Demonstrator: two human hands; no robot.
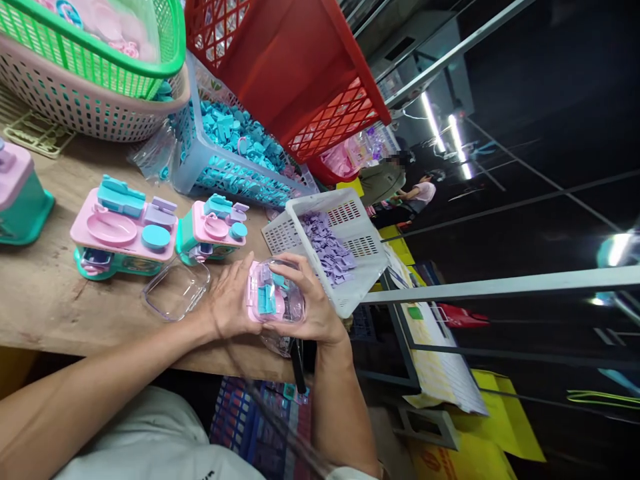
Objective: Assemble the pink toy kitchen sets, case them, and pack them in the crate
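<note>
Between my two hands is a small toy kitchen (265, 301) with a pink top and teal pieces, lying on its side, with a clear plastic cover over the top. My left hand (227, 301) presses against its base with the fingers straight and together. From the other side, my right hand (316, 303) wraps round the clear cover, thumb and fingers on opposite edges. Beside my left wrist, a loose clear cover (176, 291) lies on the table. Just beyond stand two similar toy kitchens, a nearer one (214, 230) and a larger-looking one (125, 230), both uncovered.
Another toy kitchen (23, 193) stands at the left edge. A white basket (363, 230) of purple parts tilts at the right. Behind are a bluish basket (187, 160) of teal parts, a red crate (295, 60) and stacked baskets (90, 110). Two people (385, 180) are farther off.
</note>
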